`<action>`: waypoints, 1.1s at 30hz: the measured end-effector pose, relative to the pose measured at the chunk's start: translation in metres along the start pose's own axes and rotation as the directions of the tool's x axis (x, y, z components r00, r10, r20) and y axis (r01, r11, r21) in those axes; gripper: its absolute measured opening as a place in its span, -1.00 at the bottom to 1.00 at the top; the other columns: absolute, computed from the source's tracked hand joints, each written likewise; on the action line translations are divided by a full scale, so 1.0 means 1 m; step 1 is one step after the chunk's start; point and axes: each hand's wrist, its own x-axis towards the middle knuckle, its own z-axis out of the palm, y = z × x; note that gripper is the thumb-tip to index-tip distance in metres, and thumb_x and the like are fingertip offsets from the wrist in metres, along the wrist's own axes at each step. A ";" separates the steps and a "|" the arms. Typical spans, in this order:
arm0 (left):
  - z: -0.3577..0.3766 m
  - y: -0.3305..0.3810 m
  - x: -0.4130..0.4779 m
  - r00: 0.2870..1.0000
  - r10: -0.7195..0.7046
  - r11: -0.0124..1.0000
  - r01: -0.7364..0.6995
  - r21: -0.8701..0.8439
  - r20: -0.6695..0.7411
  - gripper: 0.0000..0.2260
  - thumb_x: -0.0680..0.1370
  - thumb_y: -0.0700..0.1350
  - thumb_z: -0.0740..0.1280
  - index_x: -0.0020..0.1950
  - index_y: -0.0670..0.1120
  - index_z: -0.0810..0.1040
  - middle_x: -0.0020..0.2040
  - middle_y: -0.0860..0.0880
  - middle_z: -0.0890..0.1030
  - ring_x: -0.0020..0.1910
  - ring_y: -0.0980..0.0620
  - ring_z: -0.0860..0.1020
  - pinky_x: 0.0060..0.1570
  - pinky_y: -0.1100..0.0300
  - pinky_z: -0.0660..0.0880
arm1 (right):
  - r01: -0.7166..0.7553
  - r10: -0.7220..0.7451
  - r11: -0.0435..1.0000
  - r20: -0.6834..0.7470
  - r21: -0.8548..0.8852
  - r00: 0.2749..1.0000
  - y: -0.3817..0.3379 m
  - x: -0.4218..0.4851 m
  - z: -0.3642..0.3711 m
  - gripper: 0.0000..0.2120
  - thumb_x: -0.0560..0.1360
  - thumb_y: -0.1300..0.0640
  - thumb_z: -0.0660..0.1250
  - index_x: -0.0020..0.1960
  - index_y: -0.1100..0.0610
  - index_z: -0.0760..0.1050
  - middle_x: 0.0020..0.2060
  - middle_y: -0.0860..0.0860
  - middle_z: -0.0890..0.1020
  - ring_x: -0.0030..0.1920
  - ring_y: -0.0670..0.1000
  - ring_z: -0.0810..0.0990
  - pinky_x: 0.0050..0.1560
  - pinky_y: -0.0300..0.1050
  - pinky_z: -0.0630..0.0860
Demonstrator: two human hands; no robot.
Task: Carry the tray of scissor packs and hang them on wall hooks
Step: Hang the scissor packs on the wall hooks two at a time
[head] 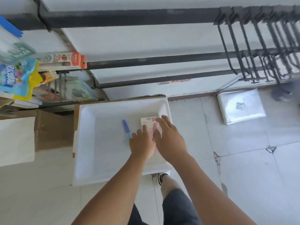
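A white foam tray (97, 143) rests on a cardboard box (53, 130) below me. Inside lie a blue pair of scissors (126, 127) and a pink scissor pack (148, 123). My left hand (142, 143) lies flat over the lower part of the pink pack, its fingers next to the blue scissors. My right hand (168, 138) reaches over the pack's right side with fingers spread, touching its top edge. Whether either hand grips the pack is hidden. Black wall hooks (253, 46) hang bare on rails at the upper right.
Shelves with colourful packaged goods (19, 75) stand at the left. A white plastic-wrapped bundle (241, 106) lies on the tiled floor by the wall. A white panel (16, 142) covers the box at far left. My foot (162, 176) shows under the tray's near edge.
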 end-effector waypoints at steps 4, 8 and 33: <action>0.023 0.011 0.010 0.989 -0.146 0.989 0.146 0.002 0.032 -0.35 0.61 0.21 0.16 0.59 -0.08 0.06 0.31 -0.20 0.51 0.25 -0.21 0.55 0.14 -0.01 0.51 | -0.028 0.027 0.999 0.017 0.039 0.999 0.008 0.003 0.000 -0.59 0.69 0.04 0.08 0.53 -0.01 0.30 0.57 -0.12 0.26 0.44 0.03 0.40 0.17 -0.04 0.45; 0.032 0.010 0.016 0.971 -0.233 0.969 0.226 -0.103 -0.058 -0.31 0.57 0.30 0.15 0.57 -0.06 0.13 0.27 -0.22 0.55 0.18 -0.21 0.58 0.14 -0.03 0.51 | -0.037 0.037 0.997 0.006 0.067 0.999 0.013 0.005 0.007 -0.60 0.69 0.05 0.09 0.52 0.01 0.31 0.53 -0.13 0.31 0.37 0.03 0.47 0.08 -0.07 0.44; -0.047 -0.125 -0.013 0.874 -0.461 0.376 0.349 -0.858 0.154 -0.81 0.53 -0.26 0.28 0.02 -0.03 0.62 -0.12 -0.01 0.70 -0.19 -0.03 0.68 -0.32 0.10 0.63 | -0.513 0.517 0.855 0.058 -0.067 0.854 -0.002 0.059 0.153 -0.25 0.53 -0.04 0.35 0.56 0.08 0.02 0.35 0.26 0.32 0.27 0.25 0.40 0.29 0.12 0.44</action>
